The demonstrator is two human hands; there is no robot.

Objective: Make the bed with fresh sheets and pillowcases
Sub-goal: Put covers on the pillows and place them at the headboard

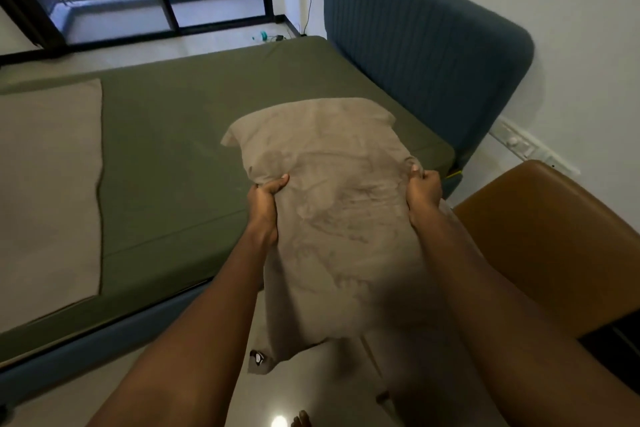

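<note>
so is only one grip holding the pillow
No, the left grip and the right grip each clutch one side of the pillow.

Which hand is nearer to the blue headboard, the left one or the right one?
Right. The right hand grips the pillow at the edge toward the headboard; the left hand grips its opposite edge, farther from it.

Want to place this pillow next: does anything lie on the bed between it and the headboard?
Nothing visible does. The green sheet by the headboard shows bare; the beige cloth lies well left of the pillow.
</note>
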